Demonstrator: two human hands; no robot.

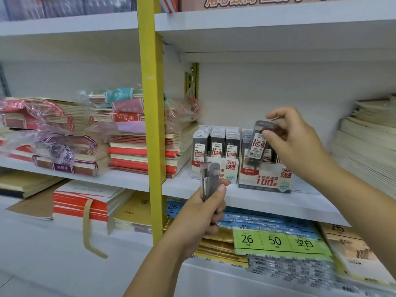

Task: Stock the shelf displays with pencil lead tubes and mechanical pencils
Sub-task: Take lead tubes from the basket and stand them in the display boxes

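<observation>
Pinches one lead tube [258, 142] in right hand [295, 142], thumb on the near face and fingertips behind the top end. Narrow grip, index finger sticking out loose above. Flat rectangular case, smoky clear plastic, grey cap, white label with red print. Tilted, lower end just over the open top of the 0.7 display box [265, 181]; cannot tell if touching the tubes already in there.

Grips a bundle of tubes [209, 181] in left hand [201, 213], fingers wrapped round the lower half, thumb pressed on the side. Upright, edge-on, same grey translucent plastic. Exact count unreadable. Held in front of the 0.5 display box [230, 171], apart from it.

Both boxes glossy printed card, white with red panels, side by side on the white shelf board [257, 204]. 0.5 box packed with three neat rows of tubes standing upright. 0.7 box partly hidden behind the right hand.

Left of the yellow post [152, 125]: notebook stacks [137, 153], cream page edges, red and purple covers, some under crinkled plastic film [53, 133]. Far right: cream paper stack [368, 142], blurred. Below: flat green card [276, 243] printed 26 and 50.
</observation>
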